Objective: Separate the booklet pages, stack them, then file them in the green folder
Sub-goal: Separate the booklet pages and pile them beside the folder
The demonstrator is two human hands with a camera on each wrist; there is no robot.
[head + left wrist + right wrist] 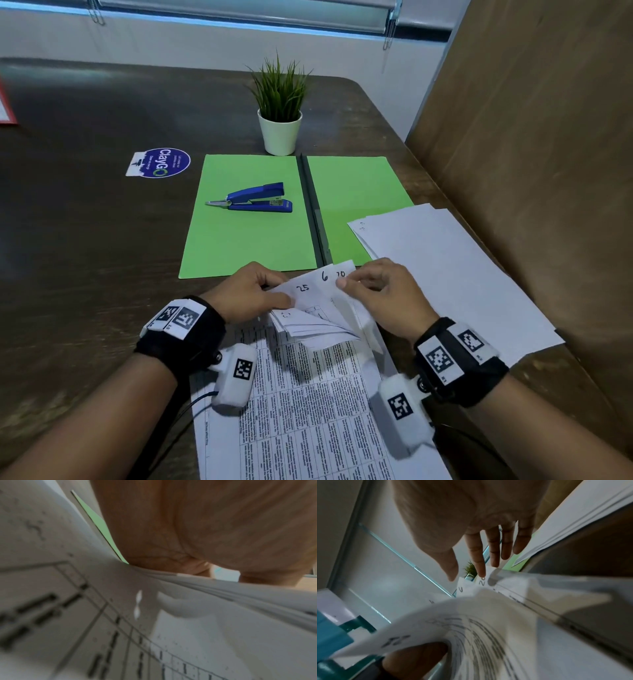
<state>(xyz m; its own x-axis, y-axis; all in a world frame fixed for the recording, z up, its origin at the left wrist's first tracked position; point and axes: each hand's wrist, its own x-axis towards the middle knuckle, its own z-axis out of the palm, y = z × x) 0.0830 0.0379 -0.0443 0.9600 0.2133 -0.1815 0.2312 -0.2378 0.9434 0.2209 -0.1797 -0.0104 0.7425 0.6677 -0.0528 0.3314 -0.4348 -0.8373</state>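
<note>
The stapled booklet (301, 394), printed with dense tables, lies at the table's near edge. Its upper pages are folded up at the top corner and show handwritten numbers 25, 6 and 20. My left hand (277, 293) grips the bunch of folded pages, thumb on top; its wrist view shows the palm (205, 527) over the fanned pages (240, 595). My right hand (346, 282) pinches the corner of the page marked 20 between thumb and index finger (481, 573). The green folder (246, 240) lies open just beyond. Separated white pages (445, 267) are stacked at the right, overlapping the folder's right half.
A blue stapler (255, 198) rests on the folder's left half. A small potted plant (280, 113) stands behind the folder and a round sticker (161, 162) lies to its left. A brown panel (531, 171) walls off the right side.
</note>
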